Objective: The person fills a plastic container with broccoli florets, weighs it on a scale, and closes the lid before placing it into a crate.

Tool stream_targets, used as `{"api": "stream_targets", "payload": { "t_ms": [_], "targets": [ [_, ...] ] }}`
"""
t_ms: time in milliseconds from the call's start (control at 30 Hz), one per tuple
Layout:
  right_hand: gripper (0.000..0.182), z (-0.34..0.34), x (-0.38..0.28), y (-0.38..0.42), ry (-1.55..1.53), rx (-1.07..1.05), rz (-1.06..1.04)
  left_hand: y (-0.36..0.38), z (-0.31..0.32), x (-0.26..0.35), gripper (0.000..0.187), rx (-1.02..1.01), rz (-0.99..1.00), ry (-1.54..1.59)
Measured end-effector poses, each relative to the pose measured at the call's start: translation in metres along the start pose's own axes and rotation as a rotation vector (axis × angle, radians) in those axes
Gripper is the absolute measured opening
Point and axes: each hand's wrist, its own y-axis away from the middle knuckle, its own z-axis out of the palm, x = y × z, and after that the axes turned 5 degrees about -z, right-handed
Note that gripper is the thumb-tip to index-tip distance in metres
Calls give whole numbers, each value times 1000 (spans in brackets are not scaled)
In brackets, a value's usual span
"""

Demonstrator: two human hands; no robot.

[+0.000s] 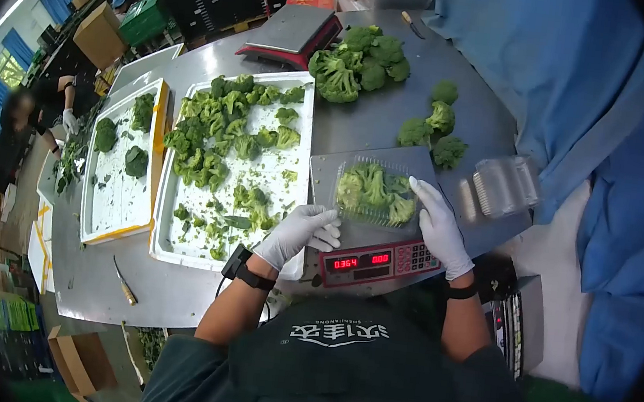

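A clear plastic container (353,207) filled with cut broccoli florets (374,187) rests on the plate of a red digital scale (378,263). The scale's red display shows 0.364 and 0.00. My left hand (303,233), in a white glove, has its fingertips at the container's lower left corner, fingers partly curled. On the other side, my gloved right hand (442,228) holds the container's right edge, its fingers reaching up to the upper right corner. Left of the scale, a white foam tray (293,174) holds many loose broccoli florets (208,130).
Broccoli heads (360,64) lie at the back, near a second scale (292,33). Stacked clear containers (505,187) stand at the right. Knives lie at the back (413,24) and front left (124,281). A co-worker (41,109) stands far left beyond another white tray (119,203).
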Motion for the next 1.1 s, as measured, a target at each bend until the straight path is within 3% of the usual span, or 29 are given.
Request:
{"api": "stream_targets", "payload": {
  "t_ms": [33,133,200,267,333,400,467,600,733,833,933,1000,1100],
  "targets": [
    [65,0,2,1,2,12,2,-1,1,1,25,11,-31,148],
    [62,3,4,3,-181,-5,65,-8,-4,-3,22,15,-24,118],
    [60,14,-1,11,-567,84,130,-10,-4,-8,22,41,-2,92],
    [51,31,6,19,-591,210,207,-14,-6,-13,21,63,30,83],
    [30,32,11,22,-569,53,596,-15,-7,-17,21,57,53,78],
    [23,32,9,25,-550,41,597,-12,-4,-16,22,45,71,76],
    [27,32,5,26,-753,3,649,-4,1,-9,24,91,46,0],
    [23,58,12,31,-735,221,520,1,-2,-1,24,-17,6,-27],
    [21,56,-19,51,-860,344,582,14,7,-5,19,-27,127,40],
    [26,54,-28,91,-874,323,631,26,13,-8,19,-84,173,-73],
    [28,62,-50,136,-915,452,698,42,29,-15,19,-196,247,-275],
    [25,72,-67,172,-1018,626,702,39,35,-39,21,-290,242,-269],
    [16,88,-92,225,-915,892,703,50,63,-74,23,-463,208,-237]
  ]
}}
